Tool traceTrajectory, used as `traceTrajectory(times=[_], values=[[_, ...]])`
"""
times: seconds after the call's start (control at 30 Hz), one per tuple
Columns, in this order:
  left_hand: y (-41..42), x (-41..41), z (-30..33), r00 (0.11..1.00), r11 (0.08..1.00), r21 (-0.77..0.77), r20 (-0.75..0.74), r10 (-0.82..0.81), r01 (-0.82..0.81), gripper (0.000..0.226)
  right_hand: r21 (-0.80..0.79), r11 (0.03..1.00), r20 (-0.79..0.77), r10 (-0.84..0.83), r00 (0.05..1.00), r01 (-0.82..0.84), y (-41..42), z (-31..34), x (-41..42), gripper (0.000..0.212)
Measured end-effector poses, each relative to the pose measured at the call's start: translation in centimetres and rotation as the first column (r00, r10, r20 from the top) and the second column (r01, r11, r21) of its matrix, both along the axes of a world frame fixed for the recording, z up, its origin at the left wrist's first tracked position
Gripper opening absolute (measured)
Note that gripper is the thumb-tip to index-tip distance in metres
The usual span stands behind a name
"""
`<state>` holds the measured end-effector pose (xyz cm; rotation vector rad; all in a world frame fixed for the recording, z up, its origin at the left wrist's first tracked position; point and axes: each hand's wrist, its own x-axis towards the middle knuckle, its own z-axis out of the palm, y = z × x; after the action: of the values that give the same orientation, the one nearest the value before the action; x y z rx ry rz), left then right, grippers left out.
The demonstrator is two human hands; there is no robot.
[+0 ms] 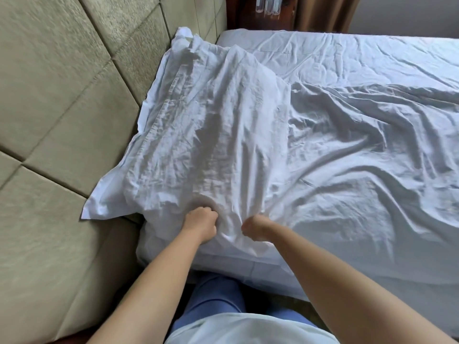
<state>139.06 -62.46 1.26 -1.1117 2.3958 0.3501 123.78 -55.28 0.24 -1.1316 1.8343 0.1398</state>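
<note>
Gripping hands (201,223) (255,228) half-buried in pillowcase (211,132) folds

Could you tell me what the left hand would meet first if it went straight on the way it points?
The white pillow: the left hand grips its near edge and points into its bulk; the headboard seems off to the side.

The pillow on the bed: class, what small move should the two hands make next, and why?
Probably a short pull toward the person's body. The left hand and right hand grip bunched fabric at the near end of the pillow, which lies creased along its length, with slack at the far corner by the headboard; a pull would likely draw it taut.
</note>
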Motion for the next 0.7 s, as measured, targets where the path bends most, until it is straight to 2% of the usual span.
traceTrajectory(times=[0.07,0.13,0.2,0.23,0.3,0.33,0.4,0.47,0.5,0.53,0.57,0.6,0.63,0.67,0.7], values=[[-0.3,0.0,-1.0,0.996,0.983,0.169,0.072,0.061,-0.073,0.041,0.059,0.998,0.048,0.003,0.999,-0.005,-0.1,-0.6,0.1,0.048],[-1.1,0.3,-2.3,0.956,0.915,0.334,0.254,0.145,-0.228,0.068,0.116,0.993,0.098,-0.006,0.995,-0.005,0.1,-1.5,0.3,0.065],[-1.7,0.7,-3.5,0.904,0.841,0.406,0.376,0.203,-0.358,0.089,0.184,0.983,0.111,0.000,0.994,-0.020,0.3,-2.6,0.6,0.070],[-1.7,0.8,-3.9,0.899,0.828,0.408,0.369,0.237,-0.386,0.088,0.215,0.973,0.102,0.061,0.993,-0.082,0.4,-2.8,0.8,0.065],[-1.6,0.6,-3.8,0.895,0.823,0.357,0.243,0.374,-0.441,0.069,0.227,0.959,0.068,0.156,0.985,-0.168,0.3,-2.7,1.1,0.051],[-1.6,0.3,-3.5,0.868,0.817,0.292,0.149,0.474,-0.497,0.054,0.168,0.978,0.060,0.115,0.992,-0.123,0.0,-2.4,1.1,0.046],[-1.7,-0.4,-2.7,0.731,0.724,0.211,-0.063,0.680,-0.656,0.032,-0.074,0.987,0.079,-0.134,0.988,0.139,-0.5,-2.1,0.9,0.037],[-2.1,-1.1,-2.6,0.478,0.510,0.316,-0.179,0.860,-0.800,0.028,-0.283,0.888,0.107,-0.345,0.932,0.361,-1.4,-1.7,0.6,0.035],[-2.2,-1.3,-2.8,0.307,0.355,0.415,-0.179,0.935,-0.838,0.028,-0.331,0.848,0.122,-0.397,0.910,0.414,-1.9,-1.7,0.6,0.036],[-2.3,-1.4,-3.2,0.113,0.164,0.533,-0.128,0.985,-0.830,0.032,-0.333,0.835,0.130,-0.419,0.899,0.438,-2.2,-1.7,0.6,0.035],[-2.2,-1.3,-3.8,-0.070,-0.046,0.638,-0.012,0.998,-0.769,0.041,-0.294,0.847,0.135,-0.422,0.897,0.443,-2.4,-1.9,0.7,0.030],[-1.9,-1.1,-4.6,-0.201,-0.227,0.708,0.122,0.972,-0.669,0.052,-0.199,0.869,0.144,-0.431,0.891,0.453,-2.5,-2.2,0.7,0.019],[-1.6,-0.9,-5.3,-0.272,-0.354,0.744,0.237,0.933,-0.567,0.062,-0.066,0.881,0.160,-0.454,0.877,0.468,-2.3,-2.7,0.7,0.009],[-1.2,-0.8,-5.9,-0.297,-0.436,0.763,0.327,0.897,-0.477,0.069,0.076,0.869,0.177,-0.495,0.851,0.489,-2.0,-3.2,0.8,0.009],[-0.9,-0.7,-6.4,-0.304,-0.481,0.775,0.381,0.873,-0.410,0.072,0.195,0.829,0.176,-0.555,0.813,0.524,-1.5,-3.9,0.9,0.010]])
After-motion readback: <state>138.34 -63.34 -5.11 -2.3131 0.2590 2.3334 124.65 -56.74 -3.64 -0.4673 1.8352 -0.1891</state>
